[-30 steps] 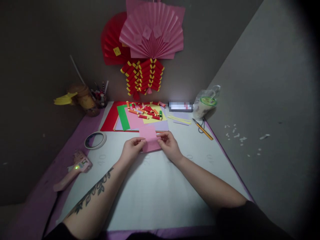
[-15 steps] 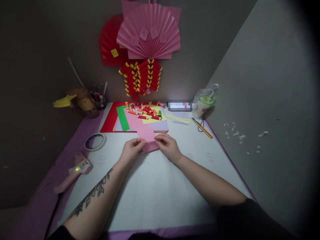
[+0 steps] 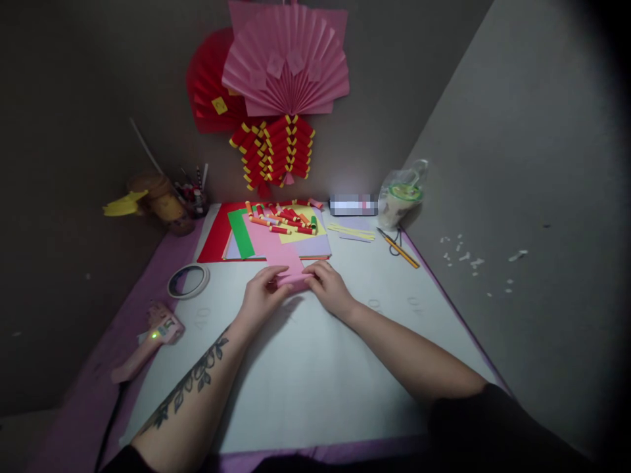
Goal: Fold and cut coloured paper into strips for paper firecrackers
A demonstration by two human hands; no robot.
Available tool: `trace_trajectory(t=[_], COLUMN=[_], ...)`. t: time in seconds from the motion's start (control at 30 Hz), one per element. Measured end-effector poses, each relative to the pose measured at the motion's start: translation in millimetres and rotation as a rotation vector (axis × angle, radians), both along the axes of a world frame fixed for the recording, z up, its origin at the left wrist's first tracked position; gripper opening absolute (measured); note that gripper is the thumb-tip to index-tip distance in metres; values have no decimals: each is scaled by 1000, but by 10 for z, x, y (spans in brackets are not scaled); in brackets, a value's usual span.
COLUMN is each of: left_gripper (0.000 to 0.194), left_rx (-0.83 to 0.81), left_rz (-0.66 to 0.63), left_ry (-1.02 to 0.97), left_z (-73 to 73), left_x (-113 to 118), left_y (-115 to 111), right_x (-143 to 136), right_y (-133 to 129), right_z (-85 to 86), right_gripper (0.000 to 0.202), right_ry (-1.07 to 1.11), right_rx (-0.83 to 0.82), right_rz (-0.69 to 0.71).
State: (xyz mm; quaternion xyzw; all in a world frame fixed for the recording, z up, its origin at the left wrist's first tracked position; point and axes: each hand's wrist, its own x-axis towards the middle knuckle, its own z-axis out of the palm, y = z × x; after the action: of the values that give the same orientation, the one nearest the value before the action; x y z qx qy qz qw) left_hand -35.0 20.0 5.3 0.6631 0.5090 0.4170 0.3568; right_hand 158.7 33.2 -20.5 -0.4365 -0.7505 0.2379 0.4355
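A pink paper strip [image 3: 286,258] lies between my two hands, its near end curled over into a roll. My left hand [image 3: 261,289] grips the left end of that curl between thumb and fingers. On the right end, my right hand [image 3: 328,286] pinches the same paper. Behind the hands, the far part of the strip overlaps a stack of colored paper [image 3: 315,248]. Several small red and orange paper rolls [image 3: 280,230] with yellow ends rest on the stack.
Left: tape rolls [image 3: 188,281], a pink glue gun [image 3: 160,332] with a green light, a tilted cup [image 3: 165,200]. Right: yellow strips [image 3: 351,232], a lit phone [image 3: 352,205], an orange pen [image 3: 401,251], a bagged cup [image 3: 401,197]. Paper fans [image 3: 290,59] hang behind.
The near end of the pink paper, flatter before, is now curled up between my hands. My left fingers have shifted around it. The view has moved slightly.
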Motion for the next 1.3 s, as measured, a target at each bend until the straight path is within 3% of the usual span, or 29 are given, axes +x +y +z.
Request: trace_trajectory(t=[0.13,0.4,0.8,1.3], left_gripper=[21,23,15,12], left_rx=[116,177,265,220], left_rz=[-32,-28,-105,-113], left_ry=[181,317,497,485], left_z=[-19,-86,-58,-43], left_x=[-18,-76,-132,-128], left_y=[-14,16,68,71], right_x=[-17,-16,-9,3], right_y=[-2,16,50,45], right_z=[-17,-14,-64,-56], right_gripper=[12,14,13,19], right_ry=[-2,35,104,115], right_rx=[4,-35,-91,-92], right_rz=[23,58,101,119])
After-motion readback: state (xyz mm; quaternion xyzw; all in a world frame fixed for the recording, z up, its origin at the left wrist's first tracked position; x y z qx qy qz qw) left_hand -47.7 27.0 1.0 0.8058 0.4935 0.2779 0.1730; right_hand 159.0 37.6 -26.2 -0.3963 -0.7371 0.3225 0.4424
